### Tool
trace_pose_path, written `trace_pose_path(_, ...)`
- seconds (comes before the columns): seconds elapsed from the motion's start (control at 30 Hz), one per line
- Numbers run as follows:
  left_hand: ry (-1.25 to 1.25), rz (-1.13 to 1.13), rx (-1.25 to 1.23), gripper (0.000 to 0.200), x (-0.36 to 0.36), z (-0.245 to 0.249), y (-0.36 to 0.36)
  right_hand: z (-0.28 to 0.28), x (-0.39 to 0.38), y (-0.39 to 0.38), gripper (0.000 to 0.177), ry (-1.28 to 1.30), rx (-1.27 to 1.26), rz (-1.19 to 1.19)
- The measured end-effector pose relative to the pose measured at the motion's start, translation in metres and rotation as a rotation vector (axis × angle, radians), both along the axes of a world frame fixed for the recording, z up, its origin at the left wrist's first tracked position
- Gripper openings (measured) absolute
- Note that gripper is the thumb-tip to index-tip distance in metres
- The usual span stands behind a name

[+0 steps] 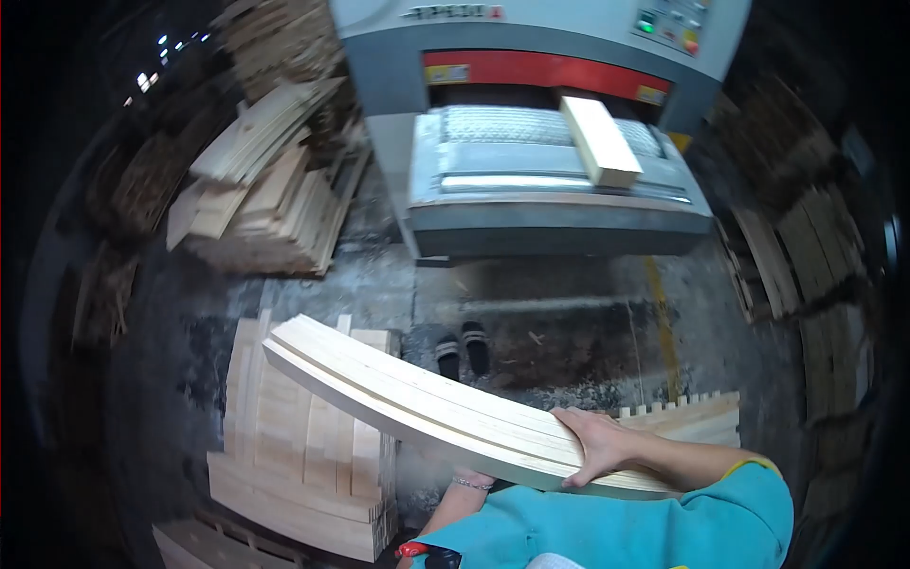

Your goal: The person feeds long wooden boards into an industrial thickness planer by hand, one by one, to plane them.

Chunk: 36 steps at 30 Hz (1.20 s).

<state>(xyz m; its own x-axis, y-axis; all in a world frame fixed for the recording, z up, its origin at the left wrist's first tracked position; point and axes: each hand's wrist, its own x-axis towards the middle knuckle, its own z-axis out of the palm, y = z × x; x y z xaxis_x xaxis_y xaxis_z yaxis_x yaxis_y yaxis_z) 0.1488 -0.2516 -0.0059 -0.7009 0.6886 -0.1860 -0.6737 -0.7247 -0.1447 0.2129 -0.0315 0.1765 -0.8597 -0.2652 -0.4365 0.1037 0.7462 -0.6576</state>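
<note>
A stack of several pale, curved wooden boards (427, 394) lies across the front of my body, its far end pointing up and left. My right hand (599, 444) is closed over the near right part of the stack, with the thumb and fingers spread across the boards' width. My left hand (474, 477), with a bracelet at the wrist, is under the stack and supports it from below; its fingers are mostly hidden by the boards. Beneath the far end is a floor pile of pale boards (303, 455).
Ahead stands a grey and white machine (559, 213) with a red band; a wooden piece (607, 152) rests on its infeed bed. Left is a timber pile (265, 228). Notched boards (706, 417) lie at right. Dark sandals (476, 349) are on the floor.
</note>
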Motion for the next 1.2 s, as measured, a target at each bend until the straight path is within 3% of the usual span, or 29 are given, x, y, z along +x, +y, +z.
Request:
trace_pose_path(0.23,-0.005,-0.313,0.142,0.070,-0.009,0.040,0.112,0.012,0.084,0.063,0.120,0.201,0.138,-0.344)
trace_pose_path(0.37,0.173,-0.544,0.132,0.066,-0.013,0.054,0.171,0.006,0.117,0.073,0.123,0.266,0.208,-0.582)
trace_pose_path(0.47,0.103,-0.788,0.029,0.059,-0.010,0.029,0.205,0.000,0.138,0.069,0.121,0.342,0.257,-0.743)
trace_pose_path(0.67,0.069,-1.094,0.239,0.057,-0.002,0.034,0.259,0.005,0.147,0.041,0.117,0.328,0.400,-1.061)
trace_pose_path(0.9,0.032,-1.249,0.387,0.055,-0.003,0.041,0.289,0.026,0.121,0.021,0.114,0.236,0.526,-1.276)
trace_pose_path(1.2,-0.064,-1.316,0.429,0.052,-0.021,0.037,0.308,0.047,0.086,0.025,0.112,0.153,0.495,-1.271)
